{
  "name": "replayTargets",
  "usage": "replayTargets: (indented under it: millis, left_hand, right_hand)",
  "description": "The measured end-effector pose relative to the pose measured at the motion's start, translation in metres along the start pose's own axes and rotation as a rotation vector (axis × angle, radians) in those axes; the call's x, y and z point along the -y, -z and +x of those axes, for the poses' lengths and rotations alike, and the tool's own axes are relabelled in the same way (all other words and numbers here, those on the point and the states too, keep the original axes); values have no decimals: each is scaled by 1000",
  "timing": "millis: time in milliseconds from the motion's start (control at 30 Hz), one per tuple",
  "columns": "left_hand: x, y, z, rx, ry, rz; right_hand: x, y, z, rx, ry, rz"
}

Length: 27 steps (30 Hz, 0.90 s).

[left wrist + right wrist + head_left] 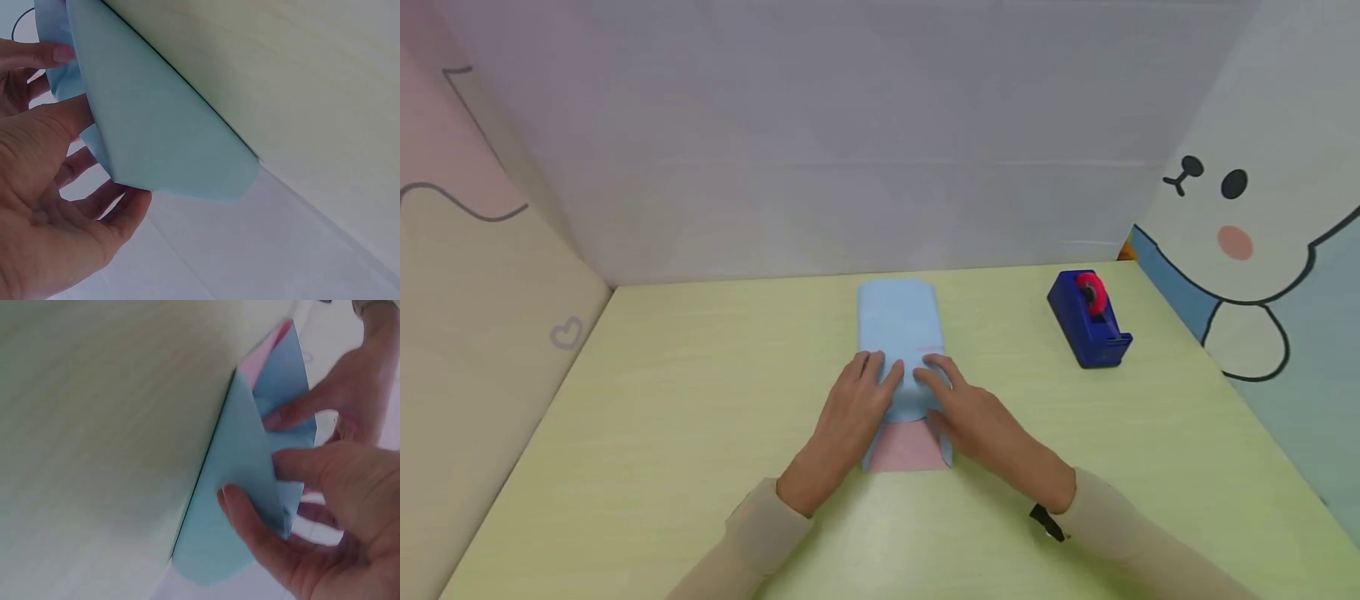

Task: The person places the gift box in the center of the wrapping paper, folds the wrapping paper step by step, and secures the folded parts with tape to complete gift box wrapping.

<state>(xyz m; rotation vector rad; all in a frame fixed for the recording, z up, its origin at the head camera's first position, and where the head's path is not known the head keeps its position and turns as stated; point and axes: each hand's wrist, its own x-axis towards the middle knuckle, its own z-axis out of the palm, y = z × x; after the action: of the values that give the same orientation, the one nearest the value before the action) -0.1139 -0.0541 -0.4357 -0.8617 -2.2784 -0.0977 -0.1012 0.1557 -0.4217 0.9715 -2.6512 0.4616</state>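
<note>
A folded sheet of paper [898, 312], light blue outside and pink inside, lies lengthwise on the table. At its near end the pink inner face [910, 448] shows between raised blue sides. My left hand [852, 408] rests on the left half, its fingers spread over the top layer; in the left wrist view the thumb [72, 115] meets the upper fold. From the other side, my right hand [981, 421] holds the right edge. In the right wrist view one finger [240, 509] lies along the outer side while another digit touches the top fold.
A blue tape dispenser [1086, 321] with a red roll of tape [1092, 294] stands at the back right of the pale table [715, 375]. A plain wall [850, 167] rises behind, and printed panels [1262, 275] stand at the sides.
</note>
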Motion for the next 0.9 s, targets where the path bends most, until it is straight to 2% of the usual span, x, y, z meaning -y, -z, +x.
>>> replayTargets:
  millis: [133, 300, 400, 467, 633, 700, 800, 900]
  left_hand:
    - [-2, 0, -1, 5, 19, -23]
    - [-3, 1, -1, 24, 33, -99]
    - [-1, 4, 0, 38, 21, -122]
    - [1, 5, 1, 39, 9, -126]
    - [4, 6, 2, 40, -15, -106]
    - [5, 5, 2, 46, -18, -96]
    - [6, 5, 3, 53, -19, -86]
    - [7, 5, 4, 58, -21, -89]
  right_hand:
    - [15, -10, 4, -53, -30, -152]
    - [22, -14, 5, -92, -48, -211]
    - [20, -12, 3, -84, -47, -196]
    - [17, -8, 3, -48, -41, -152]
    - [8, 4, 0, 44, -56, 38]
    - [7, 6, -2, 48, -75, 92]
    - [8, 3, -4, 29, -93, 106]
    - [12, -2, -5, 7, -80, 51]
